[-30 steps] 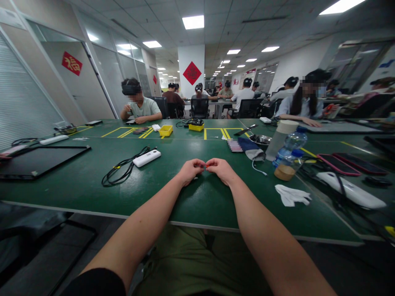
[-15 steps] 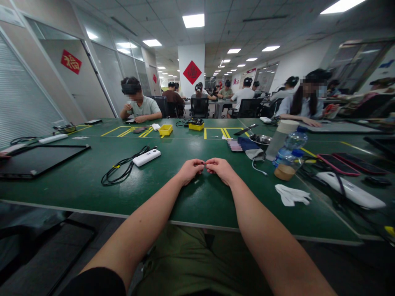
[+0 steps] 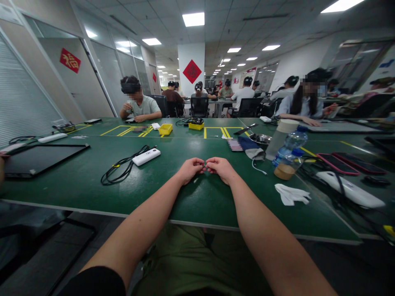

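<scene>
My left hand [image 3: 190,169] and my right hand [image 3: 219,168] rest on the green table [image 3: 92,189], fingertips pinched together at the middle. Between the fingertips of both hands sits a tiny object, too small to name, with a hint of red at the tip. A small pale speck lies on the table just under my left hand. Both forearms stretch out from the near edge of the table.
A white power bank [image 3: 146,156] with a coiled black cable [image 3: 119,172] lies to the left, a black tablet [image 3: 37,158] farther left. To the right are a crumpled white cloth [image 3: 291,194], plastic bottles [image 3: 288,154], phones [image 3: 338,164] and a white device [image 3: 352,190]. Other people sit at tables behind.
The red bit seen between my fingertips a second ago is now mostly hidden. Both hands stay in the same place, still pinched together.
</scene>
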`<state>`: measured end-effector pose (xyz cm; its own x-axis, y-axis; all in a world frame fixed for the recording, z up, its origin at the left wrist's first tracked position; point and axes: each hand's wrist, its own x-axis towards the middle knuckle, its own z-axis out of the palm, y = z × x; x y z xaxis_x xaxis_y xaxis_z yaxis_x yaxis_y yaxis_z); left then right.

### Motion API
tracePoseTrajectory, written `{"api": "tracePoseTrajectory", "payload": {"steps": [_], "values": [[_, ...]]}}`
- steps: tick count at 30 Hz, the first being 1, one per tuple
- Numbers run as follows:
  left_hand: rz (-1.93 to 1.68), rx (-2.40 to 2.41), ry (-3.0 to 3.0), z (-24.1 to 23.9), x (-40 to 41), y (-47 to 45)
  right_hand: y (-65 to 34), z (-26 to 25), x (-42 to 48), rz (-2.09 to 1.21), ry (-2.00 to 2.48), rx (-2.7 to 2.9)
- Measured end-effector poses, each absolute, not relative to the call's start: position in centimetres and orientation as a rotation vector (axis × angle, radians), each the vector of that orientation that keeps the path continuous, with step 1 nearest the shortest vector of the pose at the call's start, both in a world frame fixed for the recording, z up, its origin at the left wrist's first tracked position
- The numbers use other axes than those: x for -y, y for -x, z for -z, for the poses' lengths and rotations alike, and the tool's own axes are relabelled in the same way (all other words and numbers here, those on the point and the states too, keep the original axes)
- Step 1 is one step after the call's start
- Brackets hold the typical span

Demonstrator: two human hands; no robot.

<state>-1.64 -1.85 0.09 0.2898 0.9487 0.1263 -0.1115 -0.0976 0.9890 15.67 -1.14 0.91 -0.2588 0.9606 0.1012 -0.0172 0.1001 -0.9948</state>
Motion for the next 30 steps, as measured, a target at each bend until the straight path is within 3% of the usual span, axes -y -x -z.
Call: {"api": "tracePoseTrajectory", "payload": {"steps": [30], "values": [[-1.167,-0.848,-1.241,-0.18,1.84,1.94,-15.65,-0.67,0.99,-1.365,0.945,1.332]]}}
